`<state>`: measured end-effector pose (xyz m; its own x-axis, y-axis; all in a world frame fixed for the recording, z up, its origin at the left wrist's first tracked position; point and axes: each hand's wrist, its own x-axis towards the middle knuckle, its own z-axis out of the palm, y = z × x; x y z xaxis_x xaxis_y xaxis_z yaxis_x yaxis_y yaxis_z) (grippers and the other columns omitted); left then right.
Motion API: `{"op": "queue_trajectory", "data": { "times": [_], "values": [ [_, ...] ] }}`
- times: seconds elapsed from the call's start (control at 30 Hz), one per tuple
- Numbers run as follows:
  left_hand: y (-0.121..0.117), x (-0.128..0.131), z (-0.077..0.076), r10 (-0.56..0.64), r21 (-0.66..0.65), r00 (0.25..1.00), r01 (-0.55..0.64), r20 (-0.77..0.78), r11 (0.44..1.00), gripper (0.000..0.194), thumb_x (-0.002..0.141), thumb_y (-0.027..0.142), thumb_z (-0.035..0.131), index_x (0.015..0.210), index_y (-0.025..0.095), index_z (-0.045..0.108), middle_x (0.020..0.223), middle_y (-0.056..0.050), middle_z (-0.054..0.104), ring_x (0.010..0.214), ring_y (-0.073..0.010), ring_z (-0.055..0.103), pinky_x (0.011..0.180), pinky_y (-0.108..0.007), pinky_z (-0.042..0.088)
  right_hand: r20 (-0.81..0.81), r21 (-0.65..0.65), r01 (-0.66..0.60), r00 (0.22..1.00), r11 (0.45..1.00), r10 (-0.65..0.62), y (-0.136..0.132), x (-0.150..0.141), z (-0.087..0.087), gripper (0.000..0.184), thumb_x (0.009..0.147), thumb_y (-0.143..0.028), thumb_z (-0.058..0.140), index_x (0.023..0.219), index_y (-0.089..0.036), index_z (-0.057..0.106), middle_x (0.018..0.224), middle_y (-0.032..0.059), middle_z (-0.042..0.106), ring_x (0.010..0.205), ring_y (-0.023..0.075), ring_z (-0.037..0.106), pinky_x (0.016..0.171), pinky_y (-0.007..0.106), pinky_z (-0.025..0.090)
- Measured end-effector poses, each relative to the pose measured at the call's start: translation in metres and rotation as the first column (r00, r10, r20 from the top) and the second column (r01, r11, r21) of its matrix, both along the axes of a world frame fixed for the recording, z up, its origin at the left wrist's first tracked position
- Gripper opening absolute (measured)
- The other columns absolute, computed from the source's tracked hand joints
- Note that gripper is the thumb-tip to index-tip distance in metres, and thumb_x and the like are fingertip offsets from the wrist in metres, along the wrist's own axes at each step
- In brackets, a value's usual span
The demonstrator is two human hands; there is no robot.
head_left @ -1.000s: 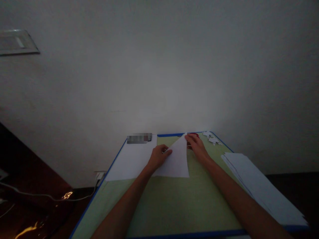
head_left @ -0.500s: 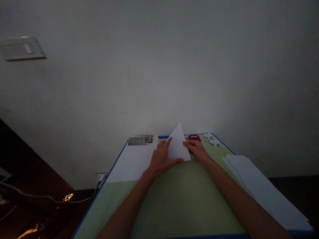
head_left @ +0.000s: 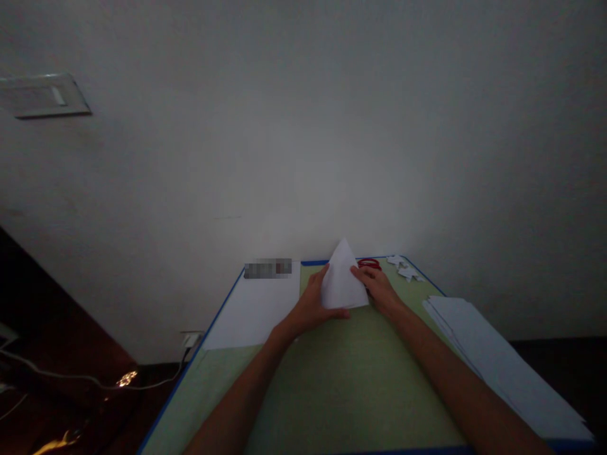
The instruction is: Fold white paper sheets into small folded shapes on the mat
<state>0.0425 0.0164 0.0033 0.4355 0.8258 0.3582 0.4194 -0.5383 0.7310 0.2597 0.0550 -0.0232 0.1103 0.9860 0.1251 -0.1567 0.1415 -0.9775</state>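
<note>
Between my hands, a folded sheet of white paper [head_left: 342, 284] stands above the green table top with its pointed corner up and its wide edge toward me. My left hand [head_left: 315, 303] grips its left side, thumb along the lower edge and fingers partly behind it. At the right edge, my right hand [head_left: 374, 284] pinches the paper between thumb and fingers. Just behind my right hand lie red-handled scissors [head_left: 368, 263], their blades hidden.
A white sheet [head_left: 251, 316] lies at the table's left, with a blurred-out object [head_left: 268, 268] on its far end. Small paper cutouts [head_left: 408, 273] sit at the far right corner. Stacked white paper [head_left: 502, 360] covers the right edge. A wall [head_left: 303, 139] rises behind the table [head_left: 360, 385].
The folded paper has shifted slightly right and its sides now bow outward. My left fingers have slid from its face toward its left edge.
</note>
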Motion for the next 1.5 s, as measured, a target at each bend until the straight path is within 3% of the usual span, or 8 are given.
{"op": "queue_trajectory", "data": {
  "times": [0.33,0.57,0.7,0.8,0.97,1.23,1.33,1.5],
  "values": [
    [-0.001,-0.002,0.002,-0.005,-0.067,0.996,0.011,0.091,0.998,0.108,0.067,0.044,0.090,0.156,0.026,0.033,0.160,-0.017,0.034,0.140,-0.0354,0.043,0.113,-0.052,0.041,-0.065,-0.063,0.008,0.998,0.998,-0.013,0.004,0.005,-0.002,0.048,0.063,-0.065,0.082,0.075,-0.022,0.066,0.071,0.0059,0.070,0.062,0.0237,0.064,0.056,0.036,0.050],
    [0.004,-0.001,-0.003,0.076,-0.047,0.993,-0.072,0.086,0.996,0.090,0.076,0.035,0.082,0.153,0.022,0.038,0.158,-0.016,0.041,0.140,-0.0323,0.044,0.115,-0.050,0.038,-0.108,-0.063,0.012,0.994,0.998,-0.019,0.004,0.003,-0.001,0.048,0.064,-0.066,0.080,0.076,-0.023,0.065,0.072,0.0056,0.070,0.061,0.0229,0.063,0.056,0.036,0.050],
    [0.005,-0.002,-0.002,0.154,-0.096,0.981,-0.143,0.117,0.985,0.074,0.085,0.036,0.072,0.151,0.022,0.041,0.152,-0.017,0.048,0.117,-0.0291,0.061,0.098,-0.046,0.051,-0.133,-0.064,0.015,0.991,0.998,-0.023,0.003,0.002,0.000,0.048,0.065,-0.068,0.079,0.075,-0.023,0.064,0.072,0.0057,0.071,0.060,0.0219,0.063,0.055,0.035,0.050],
    [0.000,0.000,0.001,0.141,-0.178,0.984,-0.119,0.112,0.977,0.079,0.083,0.048,0.075,0.150,0.021,0.043,0.153,-0.019,0.045,0.111,-0.0298,0.063,0.089,-0.043,0.055,-0.144,-0.075,0.023,0.989,0.997,-0.034,0.001,0.001,0.003,0.049,0.063,-0.066,0.082,0.074,-0.022,0.066,0.068,0.0044,0.069,0.055,0.0197,0.060,0.050,0.032,0.047],
    [-0.005,0.003,-0.002,0.049,-0.149,0.995,-0.037,0.082,0.988,0.098,0.067,0.041,0.089,0.151,0.021,0.043,0.153,-0.019,0.045,0.124,-0.0337,0.056,0.098,-0.046,0.051,-0.148,-0.079,0.023,0.988,0.997,-0.035,-0.003,-0.002,0.008,0.051,0.056,-0.065,0.087,0.070,-0.021,0.066,0.064,0.0028,0.068,0.053,0.0180,0.058,0.049,0.030,0.044],
    [0.004,0.003,-0.002,0.100,-0.205,0.973,-0.056,0.208,0.977,0.071,0.078,0.034,0.080,0.142,0.018,0.053,0.141,-0.018,0.059,0.123,-0.0330,0.060,0.105,-0.047,0.047,-0.141,-0.091,0.027,0.989,0.996,-0.040,-0.003,-0.002,0.008,0.052,0.055,-0.067,0.085,0.070,-0.020,0.066,0.062,0.0011,0.067,0.053,0.0171,0.057,0.049,0.030,0.042],
    [0.005,0.003,0.004,0.163,-0.361,0.912,-0.019,0.376,0.933,0.062,0.080,0.035,0.078,0.136,0.017,0.057,0.131,-0.018,0.066,0.115,-0.0318,0.065,0.097,-0.044,0.052,-0.119,-0.107,0.036,0.992,0.994,-0.049,-0.002,0.002,0.007,0.047,0.058,-0.062,0.085,0.070,-0.020,0.067,0.063,0.0008,0.067,0.054,0.0166,0.058,0.050,0.029,0.042],
    [0.002,-0.003,0.021,0.358,-0.634,0.763,0.087,0.538,0.769,0.051,0.085,0.039,0.072,0.129,0.017,0.060,0.111,-0.014,0.075,0.085,-0.0273,0.073,0.071,-0.035,0.058,-0.070,-0.148,0.037,0.996,0.988,-0.048,0.001,0.009,0.005,0.035,0.060,-0.048,0.086,0.071,-0.020,0.068,0.064,0.0003,0.068,0.056,0.0159,0.059,0.050,0.026,0.041]
  ]
}}
